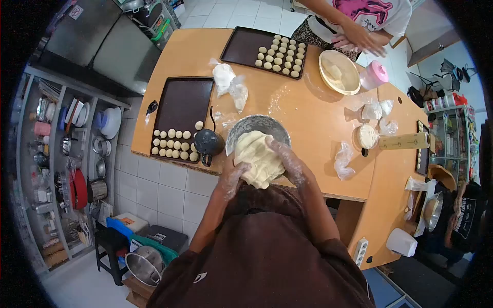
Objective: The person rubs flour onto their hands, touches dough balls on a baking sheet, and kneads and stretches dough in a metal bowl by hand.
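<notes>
A large lump of pale yellow dough point(258, 161) is held between my two floury hands, over the near rim of a metal bowl point(257, 121). My left hand point(234, 176) grips the dough's left side, its fingers partly hidden by the lump. On the right side, my right hand point(287, 160) wraps round the dough, fingers on its upper edge. Just left of the bowl sits a dark, round, handled object point(208, 143) whose kind I cannot make out. Beyond it, a dark baking tray point(184, 105) carries rows of small dough balls point(176, 146) at its near end.
A second tray point(241, 47) with dough balls lies at the far side. Near it, another person's hands point(362, 41) are above a cream bowl point(354, 84) holding dough. Bags of white powder point(224, 78), a pink-lidded container point(377, 72) and a patterned cylinder point(404, 141) also stand on the table.
</notes>
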Tool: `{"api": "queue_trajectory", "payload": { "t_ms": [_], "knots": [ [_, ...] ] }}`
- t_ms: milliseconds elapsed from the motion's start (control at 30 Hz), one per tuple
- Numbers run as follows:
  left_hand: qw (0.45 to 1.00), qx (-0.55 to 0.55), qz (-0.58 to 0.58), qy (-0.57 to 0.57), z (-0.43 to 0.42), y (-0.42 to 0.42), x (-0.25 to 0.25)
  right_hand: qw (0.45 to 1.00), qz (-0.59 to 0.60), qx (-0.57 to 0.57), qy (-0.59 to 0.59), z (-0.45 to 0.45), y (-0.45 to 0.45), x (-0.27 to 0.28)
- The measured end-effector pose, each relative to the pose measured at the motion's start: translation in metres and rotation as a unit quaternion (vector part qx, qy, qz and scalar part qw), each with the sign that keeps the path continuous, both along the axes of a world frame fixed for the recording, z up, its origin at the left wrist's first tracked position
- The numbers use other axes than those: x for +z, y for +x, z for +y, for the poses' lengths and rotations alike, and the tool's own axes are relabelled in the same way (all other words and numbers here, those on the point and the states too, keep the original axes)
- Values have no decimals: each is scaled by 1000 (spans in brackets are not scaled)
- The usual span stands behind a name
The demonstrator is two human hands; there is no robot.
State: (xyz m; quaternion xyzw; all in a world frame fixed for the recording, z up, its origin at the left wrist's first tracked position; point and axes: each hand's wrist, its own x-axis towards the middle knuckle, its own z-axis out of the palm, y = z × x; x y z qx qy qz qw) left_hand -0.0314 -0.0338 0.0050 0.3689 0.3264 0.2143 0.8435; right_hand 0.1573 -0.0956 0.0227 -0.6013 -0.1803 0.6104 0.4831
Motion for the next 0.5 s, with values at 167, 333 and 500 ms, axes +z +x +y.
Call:
{"api": "queue_trajectory", "payload": {
  "t_ms": [167, 333, 500],
  "knots": [
    [967, 112, 131, 186, -1, 12, -23, 998, -51, 19, -12, 16, -20, 11],
    [971, 173, 134, 90, 2, 31, -4, 938, -342, -29, 44, 11, -44, -29],
    [983, 152, 23, -102, 7, 46, 16, 968, -240, -69, 4, 24, -29, 6]
  ]
}}
